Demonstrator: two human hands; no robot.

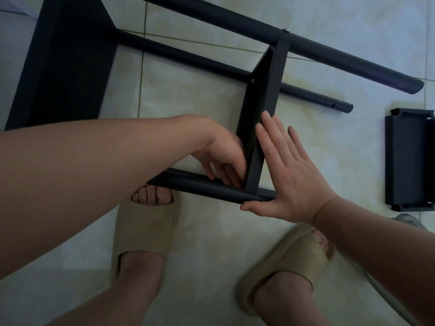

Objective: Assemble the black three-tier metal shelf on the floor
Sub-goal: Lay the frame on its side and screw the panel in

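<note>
shelf tier [266,90] | right grip [289,180] flat outside | left grip [223,151] curled inside

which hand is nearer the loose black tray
Right. The right hand presses the panel on the side facing the loose tray; the left hand is beyond that panel.

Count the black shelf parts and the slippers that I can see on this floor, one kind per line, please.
Black poles: 3
Black shelf trays: 3
Beige slippers: 2
Total: 8
</note>
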